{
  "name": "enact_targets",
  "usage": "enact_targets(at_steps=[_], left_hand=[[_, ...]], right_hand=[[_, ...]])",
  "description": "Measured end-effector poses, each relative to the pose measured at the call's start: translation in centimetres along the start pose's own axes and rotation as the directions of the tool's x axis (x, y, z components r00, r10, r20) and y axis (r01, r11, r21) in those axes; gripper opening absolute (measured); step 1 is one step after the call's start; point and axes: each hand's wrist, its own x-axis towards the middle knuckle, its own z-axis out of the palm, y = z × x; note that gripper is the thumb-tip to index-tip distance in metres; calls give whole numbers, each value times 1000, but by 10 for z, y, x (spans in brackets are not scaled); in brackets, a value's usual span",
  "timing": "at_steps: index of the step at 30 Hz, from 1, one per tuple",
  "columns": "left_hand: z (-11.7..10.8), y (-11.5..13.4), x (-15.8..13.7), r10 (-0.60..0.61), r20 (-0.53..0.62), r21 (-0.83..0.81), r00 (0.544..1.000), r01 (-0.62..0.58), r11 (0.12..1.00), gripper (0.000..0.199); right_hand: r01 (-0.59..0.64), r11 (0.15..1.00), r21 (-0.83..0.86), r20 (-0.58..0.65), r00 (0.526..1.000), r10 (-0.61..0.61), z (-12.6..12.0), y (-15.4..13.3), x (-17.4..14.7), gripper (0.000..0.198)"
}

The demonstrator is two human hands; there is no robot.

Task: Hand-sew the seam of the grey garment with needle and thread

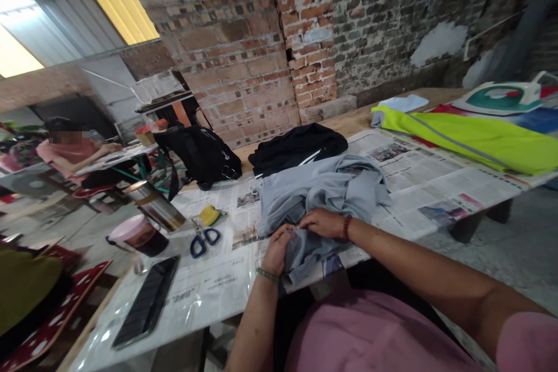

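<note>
A crumpled grey garment (322, 186) lies at the front edge of the newspaper-covered table, its near folds hanging toward my lap. My left hand (278, 249), with a bracelet at the wrist, pinches the cloth at its left side. Close beside it, my right hand (323, 222), wearing a beaded bracelet, has its fingertips closed on the same cloth. The two sets of fingertips almost meet. Whether a small tool such as a needle is between them I cannot make out. Dark blue-handled scissors (204, 240) lie to the left of my hands, by a yellow item (210, 215).
Left on the table are a phone (146, 301), a lidded cup (139, 235), a steel flask (156, 206) and a black bag (200, 154). Behind the garment lies black clothing (300, 148). A neon-yellow garment (471, 133) and an iron (505, 97) are at right. Another person (72, 154) sits further left.
</note>
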Motion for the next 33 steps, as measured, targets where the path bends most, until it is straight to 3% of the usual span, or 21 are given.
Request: enact_targets(at_steps=[5,12,16,27,33], left_hand=[[-1,-2,1,0,7,-6,1000,0,1000,11],[-2,-4,2,2,32,-37,999,-1,999,12],[-3,-4,1,3,85,-89,996,4,996,17],[-4,-7,8,23,85,-29,996,-21,999,30],[-4,-7,5,17,73,-54,997,-13,998,25]], right_hand=[[-17,999,44,26,1000,16,-1,-5,-3,30],[-267,945,187,98,963,253,2,-10,-9,24],[-248,946,211,84,968,235,5,-8,-12,16],[-219,960,176,-124,962,242,18,-23,-7,16],[-145,983,112,-323,930,174,7,-14,-6,34]])
